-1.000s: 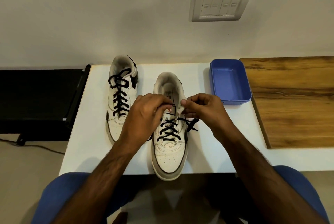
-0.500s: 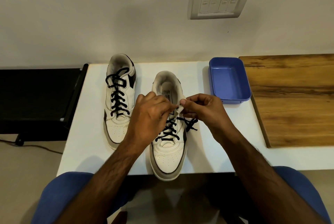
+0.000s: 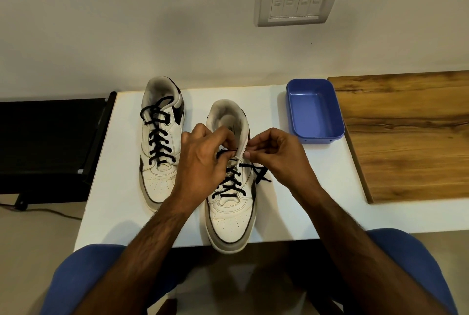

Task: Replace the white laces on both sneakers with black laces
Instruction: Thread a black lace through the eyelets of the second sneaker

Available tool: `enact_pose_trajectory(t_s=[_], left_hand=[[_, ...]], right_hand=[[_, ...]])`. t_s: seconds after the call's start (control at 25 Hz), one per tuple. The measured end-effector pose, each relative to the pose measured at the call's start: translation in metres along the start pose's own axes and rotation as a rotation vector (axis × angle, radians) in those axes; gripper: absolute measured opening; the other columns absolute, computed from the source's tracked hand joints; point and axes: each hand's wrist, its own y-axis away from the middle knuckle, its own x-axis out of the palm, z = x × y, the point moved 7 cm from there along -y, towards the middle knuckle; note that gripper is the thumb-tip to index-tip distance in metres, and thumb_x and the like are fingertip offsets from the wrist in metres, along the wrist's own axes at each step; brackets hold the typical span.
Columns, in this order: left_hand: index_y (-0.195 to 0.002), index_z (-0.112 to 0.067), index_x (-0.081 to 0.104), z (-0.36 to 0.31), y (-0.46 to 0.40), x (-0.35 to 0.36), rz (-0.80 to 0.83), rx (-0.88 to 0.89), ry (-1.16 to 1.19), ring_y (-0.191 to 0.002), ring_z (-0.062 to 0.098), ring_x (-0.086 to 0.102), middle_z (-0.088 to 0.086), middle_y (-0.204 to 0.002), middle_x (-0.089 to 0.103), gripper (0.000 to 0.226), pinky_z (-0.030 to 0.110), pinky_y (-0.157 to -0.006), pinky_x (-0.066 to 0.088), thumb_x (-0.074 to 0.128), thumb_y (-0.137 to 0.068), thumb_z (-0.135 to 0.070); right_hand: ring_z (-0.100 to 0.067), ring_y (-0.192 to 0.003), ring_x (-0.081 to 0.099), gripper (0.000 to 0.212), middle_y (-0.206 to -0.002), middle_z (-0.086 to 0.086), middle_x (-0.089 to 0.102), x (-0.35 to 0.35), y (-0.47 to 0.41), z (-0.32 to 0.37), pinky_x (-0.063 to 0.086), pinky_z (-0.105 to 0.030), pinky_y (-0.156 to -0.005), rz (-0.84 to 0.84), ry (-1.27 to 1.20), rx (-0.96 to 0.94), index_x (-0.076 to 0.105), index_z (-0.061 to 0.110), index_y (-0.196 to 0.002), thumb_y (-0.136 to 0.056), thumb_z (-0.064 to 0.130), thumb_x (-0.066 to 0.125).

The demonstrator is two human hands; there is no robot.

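Two white sneakers stand on a white table (image 3: 121, 187), toes towards me. The left sneaker (image 3: 160, 177) is laced to the top with a black lace. The right sneaker (image 3: 231, 218) has a black lace (image 3: 229, 184) crossed through its lower eyelets, with a loose end lying on the table to its right. My left hand (image 3: 200, 162) pinches the black lace over the upper eyelets. My right hand (image 3: 275, 154) pinches the sneaker's right eyelet flap. No white lace is in view.
A blue plastic tub (image 3: 314, 111) sits at the back right of the table. A wooden board (image 3: 411, 137) adjoins the table on the right. A black bench (image 3: 48, 142) stands to the left. My knees in blue (image 3: 83, 274) are under the near edge.
My left hand has shifted slightly right over the tongue and pinched the lace closer to the right eyelet flap. My right hand has kept its hold. The sneakers have not moved.
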Motion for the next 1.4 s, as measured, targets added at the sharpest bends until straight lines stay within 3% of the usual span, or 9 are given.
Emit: enact_pose_trajectory(t_s=[0.16, 0.32, 0.6, 0.84, 0.92, 1.04, 1.2, 1.32, 1.4], left_hand=[[-0.104, -0.024, 0.065, -0.003, 0.001, 0.002, -0.001, 0.005, -0.008, -0.088, 0.013, 0.049, -0.015, -0.089, 0.07, 0.033, 0.03, -0.08, 0.026, 0.078, -0.08, -0.005], [-0.115, -0.033, 0.059, 0.001, 0.001, 0.001, 0.031, 0.047, -0.028, -0.091, 0.013, 0.051, -0.014, -0.093, 0.072, 0.042, 0.03, -0.083, 0.025, 0.076, -0.084, -0.011], [-0.117, -0.028, 0.062, -0.005, 0.002, 0.002, -0.002, 0.032, -0.113, -0.089, 0.014, 0.054, -0.014, -0.089, 0.072, 0.041, 0.029, -0.081, 0.021, 0.077, -0.084, -0.009], [-0.125, -0.038, 0.064, -0.009, 0.002, 0.0, 0.099, 0.143, -0.129, -0.1, 0.009, 0.044, -0.022, -0.108, 0.067, 0.033, 0.033, -0.079, 0.016, 0.066, -0.092, -0.041], [-0.124, -0.04, 0.064, -0.006, 0.002, 0.002, 0.107, 0.104, -0.107, -0.099, 0.006, 0.041, -0.023, -0.109, 0.066, 0.04, 0.032, -0.077, 0.014, 0.072, -0.085, -0.046], [-0.122, -0.043, 0.065, 0.002, 0.002, 0.004, 0.131, 0.026, -0.016, -0.096, 0.003, 0.04, -0.028, -0.098, 0.063, 0.043, 0.033, -0.075, 0.016, 0.074, -0.081, -0.046], [-0.126, -0.046, 0.064, 0.012, 0.002, 0.005, 0.195, -0.041, 0.145, -0.097, 0.004, 0.042, -0.022, -0.099, 0.066, 0.029, 0.037, -0.082, 0.023, 0.053, -0.1, -0.037], [-0.128, -0.046, 0.064, 0.019, 0.003, 0.002, 0.226, -0.09, 0.231, -0.098, -0.003, 0.041, -0.025, -0.101, 0.064, 0.043, 0.037, -0.086, 0.026, 0.043, -0.102, -0.019], [-0.129, -0.047, 0.062, 0.02, 0.003, 0.002, 0.251, -0.083, 0.23, -0.099, -0.006, 0.04, -0.034, -0.104, 0.06, 0.047, 0.034, -0.088, 0.026, 0.042, -0.102, -0.014]], right_hand=[[-0.011, -0.081, 0.075, 0.017, -0.084, 0.002, 0.077, -0.001, 0.002, 0.002, 0.062, -0.034, -0.082, -0.041, 0.059, -0.039, 0.075, 0.013, -0.09, -0.077, 0.011, 0.086], [-0.008, -0.079, 0.074, 0.014, -0.084, 0.003, 0.077, 0.0, 0.005, 0.007, 0.062, -0.032, -0.081, -0.068, 0.112, -0.1, 0.078, 0.011, -0.093, -0.081, 0.009, 0.083], [-0.005, -0.076, 0.072, 0.01, -0.081, 0.007, 0.076, 0.001, 0.01, 0.007, 0.059, -0.022, -0.075, -0.113, 0.149, -0.136, 0.079, 0.015, -0.091, -0.082, 0.012, 0.082], [-0.009, -0.074, 0.072, 0.009, -0.076, 0.008, 0.075, 0.001, 0.008, 0.006, 0.06, -0.029, -0.072, -0.065, 0.123, -0.112, 0.075, 0.018, -0.081, -0.083, 0.01, 0.077], [-0.014, -0.08, 0.074, 0.006, -0.081, 0.003, 0.076, -0.004, 0.004, 0.005, 0.062, -0.038, -0.08, -0.046, 0.07, -0.086, 0.073, 0.013, -0.083, -0.085, 0.008, 0.072], [-0.021, -0.085, 0.075, 0.006, -0.093, -0.006, 0.078, -0.021, -0.001, 0.004, 0.06, -0.034, -0.079, -0.095, -0.211, -0.054, 0.063, -0.003, -0.092, -0.094, 0.003, 0.061], [-0.027, -0.079, 0.072, 0.004, -0.097, -0.017, 0.076, -0.019, -0.001, 0.004, 0.057, -0.03, -0.07, -0.061, -0.505, 0.018, 0.055, 0.004, -0.099, -0.101, 0.007, 0.054], [-0.026, -0.082, 0.073, 0.016, -0.091, -0.009, 0.074, -0.005, -0.002, 0.002, 0.059, -0.031, -0.072, 0.023, -0.284, -0.004, 0.063, 0.008, -0.106, -0.093, 0.011, 0.07], [-0.02, -0.083, 0.073, 0.019, -0.089, -0.002, 0.073, -0.001, -0.002, 0.003, 0.061, -0.032, -0.074, 0.056, -0.034, -0.062, 0.069, 0.016, -0.099, -0.084, 0.015, 0.081]])
